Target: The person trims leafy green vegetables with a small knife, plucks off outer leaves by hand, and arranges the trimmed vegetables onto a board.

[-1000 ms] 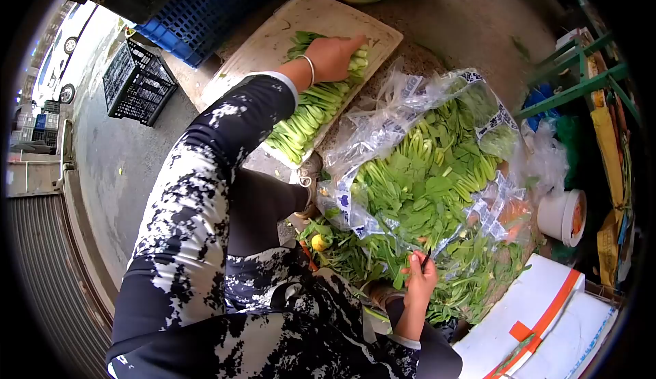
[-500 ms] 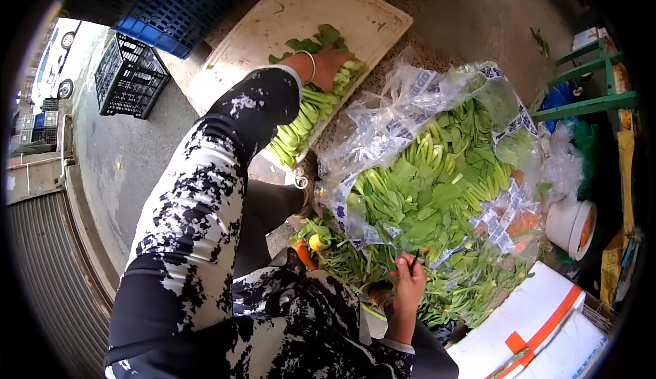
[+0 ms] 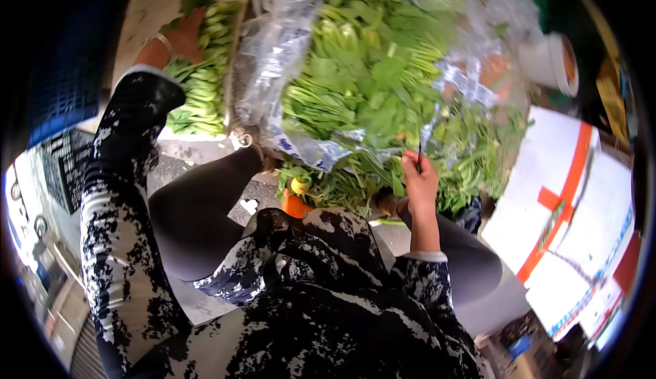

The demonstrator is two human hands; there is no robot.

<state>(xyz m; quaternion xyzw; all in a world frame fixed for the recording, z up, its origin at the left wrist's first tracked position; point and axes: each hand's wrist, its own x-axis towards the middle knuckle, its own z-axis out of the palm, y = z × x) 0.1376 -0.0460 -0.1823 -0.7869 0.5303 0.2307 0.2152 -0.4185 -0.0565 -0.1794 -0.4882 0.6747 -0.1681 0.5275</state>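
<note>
My left hand, with a bangle at the wrist, reaches out over a row of leafy greens with pale stalks. Its fingers curl down onto the far part of the row, and the fingertips are partly hidden. The greens lie side by side on a pale board. Near my knee, my right hand is closed around a thin dark tool that looks like a small knife, its tip pointing up. Just beyond it, a big heap of leafy greens fills an open clear plastic bag.
Loose leaves and trimmings lie before my feet, with a yellow-and-orange item among them. White boxes with orange tape stand at right, below a white tub. Blue and black crates are at left.
The view has turned and shifted, so the board and bag sit higher and farther left. My left hand stays on the row of greens; my right hand still grips the small knife, tip now upward.
</note>
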